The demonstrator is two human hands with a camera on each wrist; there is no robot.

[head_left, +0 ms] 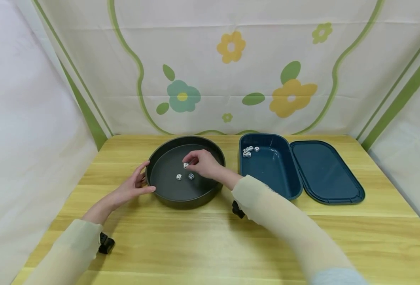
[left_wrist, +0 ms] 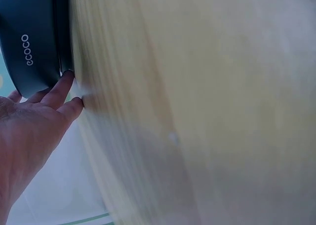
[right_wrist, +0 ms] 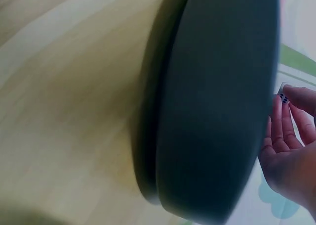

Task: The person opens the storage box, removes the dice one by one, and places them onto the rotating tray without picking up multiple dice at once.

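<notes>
A round, dark grey tray (head_left: 171, 198) with a raised wall stands on the table, and two white dice, one die (head_left: 179, 177) and another die (head_left: 191, 176), lie on its floor. Over the tray, my right hand (head_left: 204, 164) pinches a white die (head_left: 186, 165) with black pips between thumb and fingertips; the right wrist view shows this die (right_wrist: 284, 94) above the tray's wall. My left hand (head_left: 131, 188) is spread along the tray's left side, thumb at the rim. In the left wrist view its extended fingers (left_wrist: 59, 91) touch the lower outer wall, marked "ecoco".
Right of the tray stands a dark blue rectangular container (head_left: 267, 170) with several white dice (head_left: 247, 151) gathered in its far left corner. A flat blue lid (head_left: 327, 172) lies beside it. Behind the wooden table (head_left: 195, 245) hangs a flowered white cloth (head_left: 203, 47).
</notes>
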